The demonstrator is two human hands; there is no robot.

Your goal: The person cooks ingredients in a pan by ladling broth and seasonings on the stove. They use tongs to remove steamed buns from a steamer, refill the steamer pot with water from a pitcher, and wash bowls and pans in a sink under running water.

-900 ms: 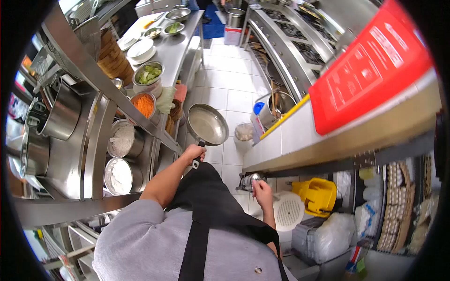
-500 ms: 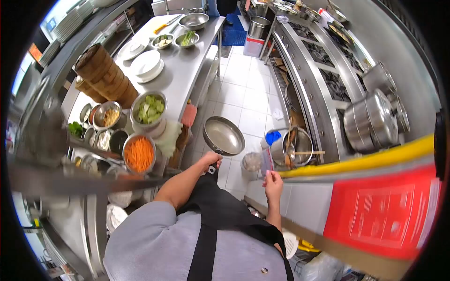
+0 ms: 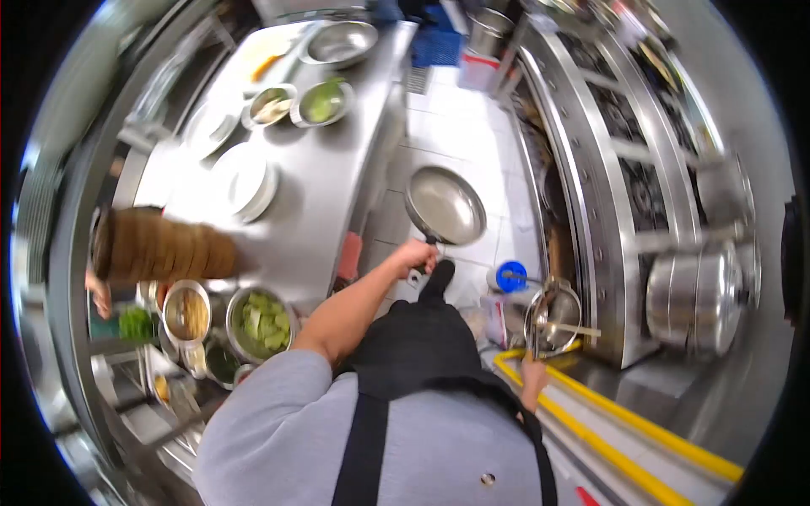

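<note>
My left hand (image 3: pixel 415 255) is closed around the handle of a metal frying pan (image 3: pixel 445 205), held out over the tiled floor with its inside facing up. At lower right, my right hand (image 3: pixel 533 375) reaches to the near side of a steel pot (image 3: pixel 567 308). Its fingers are blurred and partly hidden there, so what they hold, if anything, does not show. A pale stick (image 3: pixel 575 330) and metal utensils rest in that pot. Left of it stand a blue-topped container (image 3: pixel 509 276) and a clear plastic bag (image 3: pixel 496 322).
Bowls of cut green vegetables (image 3: pixel 263 324), plates (image 3: pixel 240 181) and stacked bamboo steamers (image 3: pixel 169 244) stand on the steel table (image 3: pixel 316 181) at left. Another person's hand (image 3: pixel 99 295) shows beyond the steamers. A stove (image 3: pixel 620 181) and large pots (image 3: pixel 692 295) line the right, above yellow edging (image 3: pixel 641 426).
My view has turned. My right hand has moved from beside the plastic bag rightward and down to the steel pot. The frying pan stays in my left hand, now farther right and higher in view.
</note>
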